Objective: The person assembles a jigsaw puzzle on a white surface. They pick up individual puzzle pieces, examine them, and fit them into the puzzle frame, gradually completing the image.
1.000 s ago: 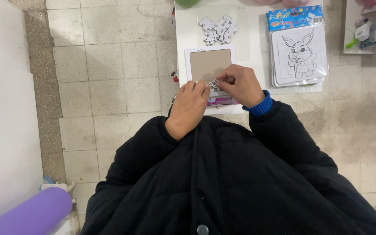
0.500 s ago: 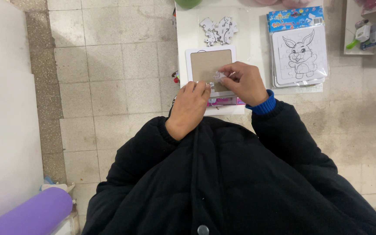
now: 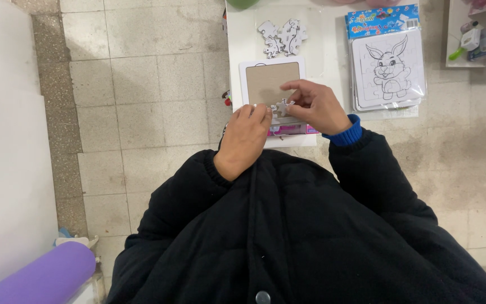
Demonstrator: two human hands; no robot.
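Both hands are close together in front of the body. The left hand (image 3: 247, 139) is curled, knuckles up. The right hand (image 3: 314, 106) pinches with its fingertips.

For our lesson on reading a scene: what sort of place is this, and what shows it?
Probably a plain indoor craft or play corner: a small white table on worn floor tiles, a packet of rabbit puzzles, and loose puzzle pieces beside an empty puzzle tray.

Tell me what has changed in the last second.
Little. The right hand has shifted slightly toward the puzzle tray, fingers now over its lower edge, holding a white puzzle piece that shows more clearly. The left hand stays beside it. The loose pieces and rabbit puzzle pack have not moved.
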